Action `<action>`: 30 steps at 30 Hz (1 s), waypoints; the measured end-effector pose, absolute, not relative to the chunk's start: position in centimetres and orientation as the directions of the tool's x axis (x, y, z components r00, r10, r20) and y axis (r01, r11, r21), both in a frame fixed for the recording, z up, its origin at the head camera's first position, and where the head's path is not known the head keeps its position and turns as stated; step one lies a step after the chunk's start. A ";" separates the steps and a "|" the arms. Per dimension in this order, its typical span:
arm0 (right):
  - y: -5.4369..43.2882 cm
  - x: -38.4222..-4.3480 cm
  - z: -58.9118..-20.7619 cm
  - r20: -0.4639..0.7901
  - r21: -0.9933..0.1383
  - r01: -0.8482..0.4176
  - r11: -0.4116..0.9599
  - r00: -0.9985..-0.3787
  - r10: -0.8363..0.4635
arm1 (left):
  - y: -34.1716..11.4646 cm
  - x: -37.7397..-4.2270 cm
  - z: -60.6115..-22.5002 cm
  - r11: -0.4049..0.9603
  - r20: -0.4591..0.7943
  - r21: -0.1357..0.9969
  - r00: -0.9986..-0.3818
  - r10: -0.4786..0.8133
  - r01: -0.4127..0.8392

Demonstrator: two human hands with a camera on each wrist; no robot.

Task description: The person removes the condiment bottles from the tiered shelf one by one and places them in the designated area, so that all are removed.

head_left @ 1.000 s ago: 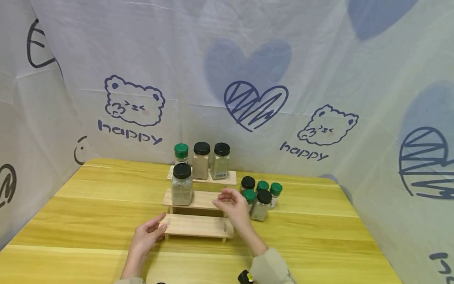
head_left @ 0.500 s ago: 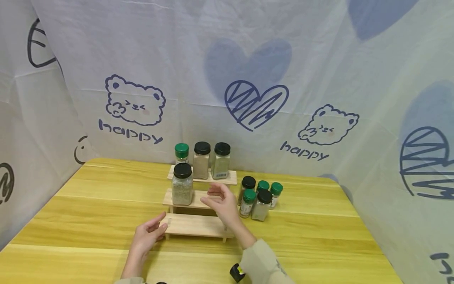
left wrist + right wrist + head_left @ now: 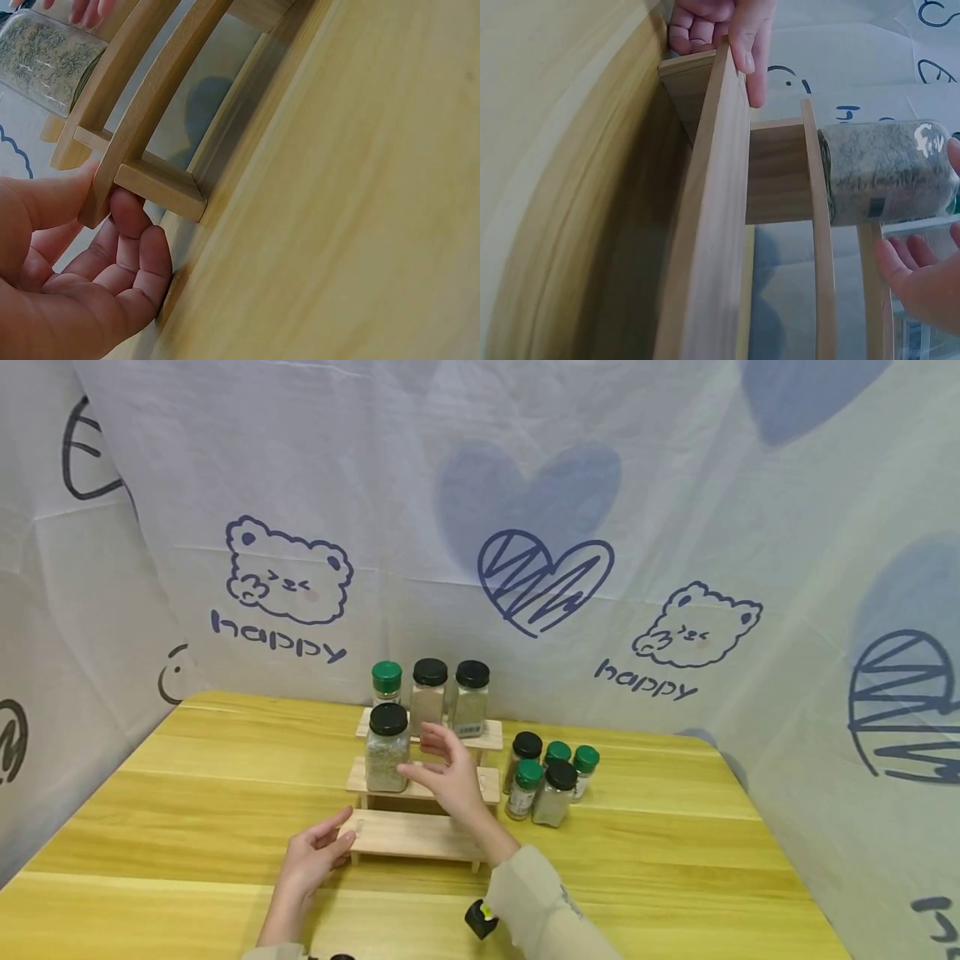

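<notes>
My left hand (image 3: 311, 857) pinches the left end of the lowest shelf of a three-tier wooden rack (image 3: 420, 837); in the left wrist view the thumb lies above the board and curled fingers (image 3: 129, 214) below it. A glass spice jar (image 3: 387, 764) with a black lid and flaky green-grey contents stands upright on the middle shelf's left part. Just right of it is my right hand (image 3: 456, 783), thumb and fingers spread toward the jar. The thumb tip is at the jar's edge; whether it touches cannot be told. Nothing is gripped in this hand.
On the top shelf stand a green-lidded jar (image 3: 386, 678) and two black-lidded jars (image 3: 470, 706). Several more jars (image 3: 553, 802) with black or green lids cluster on the yellow wooden table (image 3: 660, 860) right of the rack. A printed cloth (image 3: 420, 510) hangs behind.
My right hand has moved left and slightly away from me, from the middle shelf's right end to beside the black-lidded jar. The left hand has stayed on the rack.
</notes>
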State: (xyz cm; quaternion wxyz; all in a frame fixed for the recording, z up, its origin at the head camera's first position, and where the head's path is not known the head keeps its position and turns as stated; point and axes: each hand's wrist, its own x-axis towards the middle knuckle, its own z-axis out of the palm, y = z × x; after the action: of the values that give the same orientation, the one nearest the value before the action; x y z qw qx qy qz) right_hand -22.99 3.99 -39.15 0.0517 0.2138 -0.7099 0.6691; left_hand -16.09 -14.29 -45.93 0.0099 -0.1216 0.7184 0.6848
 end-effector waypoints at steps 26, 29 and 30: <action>1.8 -21.6 -35.8 0.355 -0.925 -0.376 0.054 -0.906 -0.230 | -14.3 -16.1 -45.8 0.048 -0.171 0.983 -0.975 -0.140 -0.179; 1.7 -21.5 -35.8 0.365 -0.921 -0.385 0.061 -0.906 -0.214 | -14.2 -16.0 -45.8 0.042 -0.172 0.983 -0.973 -0.154 -0.180; 1.7 -21.5 -35.8 0.372 -0.918 -0.392 0.063 -0.904 -0.209 | -14.2 -16.0 -45.8 0.044 -0.171 0.983 -0.973 -0.158 -0.179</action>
State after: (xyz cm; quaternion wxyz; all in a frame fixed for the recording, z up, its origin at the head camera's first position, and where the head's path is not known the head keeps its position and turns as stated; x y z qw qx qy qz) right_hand -21.53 1.71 -35.81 0.0699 0.2072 -0.7255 0.6525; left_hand -16.03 -14.22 -45.77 0.0080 -0.1166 0.7223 0.6816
